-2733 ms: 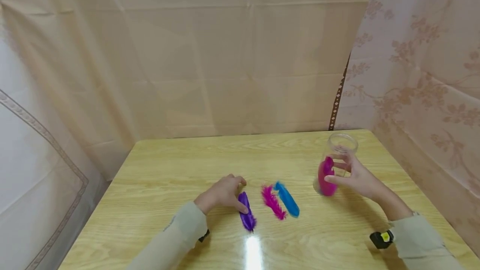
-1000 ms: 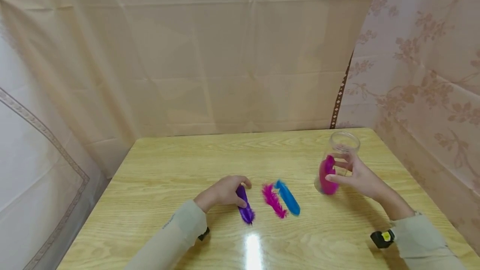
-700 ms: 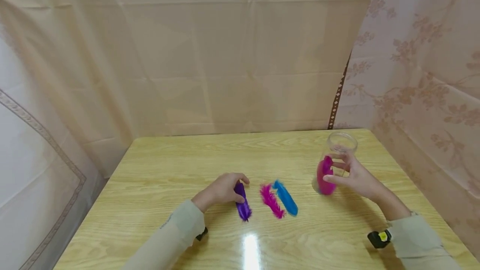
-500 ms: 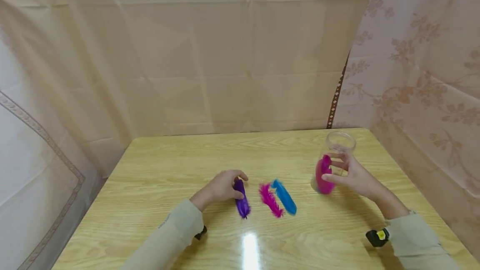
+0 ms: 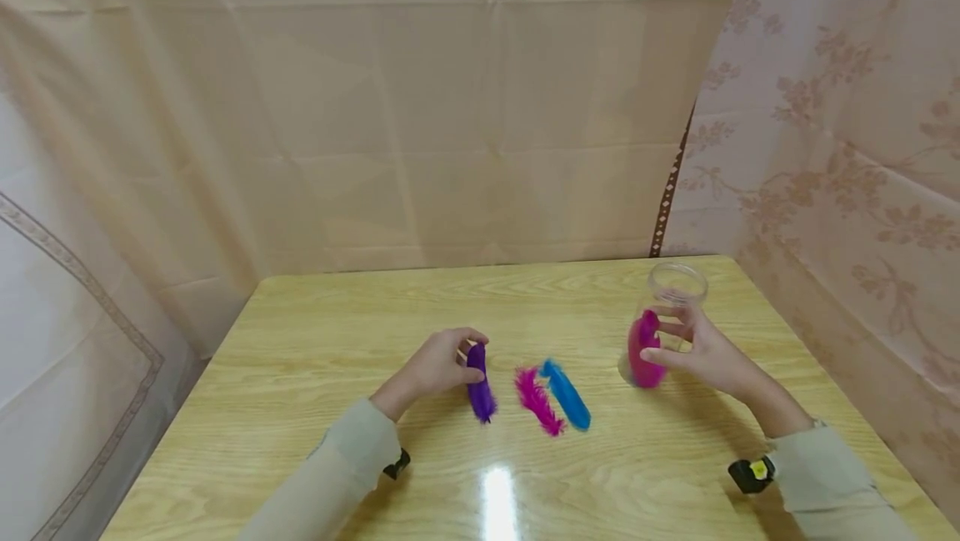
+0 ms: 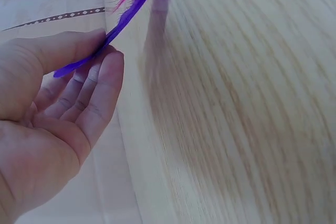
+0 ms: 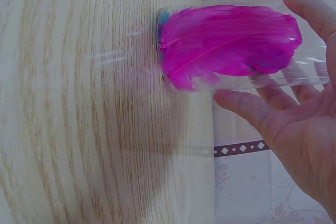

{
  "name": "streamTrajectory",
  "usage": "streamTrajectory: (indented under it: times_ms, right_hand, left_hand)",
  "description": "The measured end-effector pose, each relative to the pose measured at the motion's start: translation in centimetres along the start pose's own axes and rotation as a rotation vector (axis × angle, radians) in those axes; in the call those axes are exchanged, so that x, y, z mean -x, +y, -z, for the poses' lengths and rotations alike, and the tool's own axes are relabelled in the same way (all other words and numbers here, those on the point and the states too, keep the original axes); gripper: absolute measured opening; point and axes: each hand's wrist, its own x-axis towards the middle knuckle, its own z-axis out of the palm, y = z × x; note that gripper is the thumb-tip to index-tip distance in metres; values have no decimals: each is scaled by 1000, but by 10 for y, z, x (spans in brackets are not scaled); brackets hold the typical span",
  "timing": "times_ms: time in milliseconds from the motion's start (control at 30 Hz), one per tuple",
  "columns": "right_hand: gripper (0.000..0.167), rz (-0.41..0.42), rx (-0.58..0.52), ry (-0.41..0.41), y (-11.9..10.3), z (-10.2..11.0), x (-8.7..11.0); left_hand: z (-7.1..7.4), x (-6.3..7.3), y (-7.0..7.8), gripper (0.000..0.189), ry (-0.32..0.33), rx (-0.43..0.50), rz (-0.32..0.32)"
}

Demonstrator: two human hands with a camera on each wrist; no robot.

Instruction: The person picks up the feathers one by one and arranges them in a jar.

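Beige cloth [image 5: 375,107] hangs behind a wood-grained table [image 5: 352,324], with flower-patterned fabric [image 5: 855,107] along the right. Over the table's middle is a purple feather [image 5: 482,387], its long axis running toward and away from the person, turned slightly so the near, fluffy end lies a little further right. That end finishes in a dark quill tip; the far, smooth end is pinched in the grip of the left hand [image 5: 435,364], between thumb and fingers. Whether the near end touches the table is hard to tell, and the left wrist view cuts it off. Just right lie a magenta feather [image 5: 537,402] and a blue feather [image 5: 567,396], both slanting down to the right. Further right, the right hand [image 5: 705,358] grips a clear, upright jar [image 5: 678,297]. Magenta feathers [image 7: 226,40] fill its lower part; a bluish bit [image 7: 164,17] near its base is mostly hidden.
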Motion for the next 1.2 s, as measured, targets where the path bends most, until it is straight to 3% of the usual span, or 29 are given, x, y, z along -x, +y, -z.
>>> streamTrajectory:
  times_ms: [567,900,1200]
  right_hand:
    - [85,-6,11,-5,-1,-1,0]
    - [85,11,4,-7,1,-1,0]
    - [85,15,18,-4,1,0,-1]
  left_hand:
    - [15,-7,9,32,-7,103,-44]
    - [51,-24,42,37,29,240,-43]
    - [54,-33,48,35,45,270,-43]
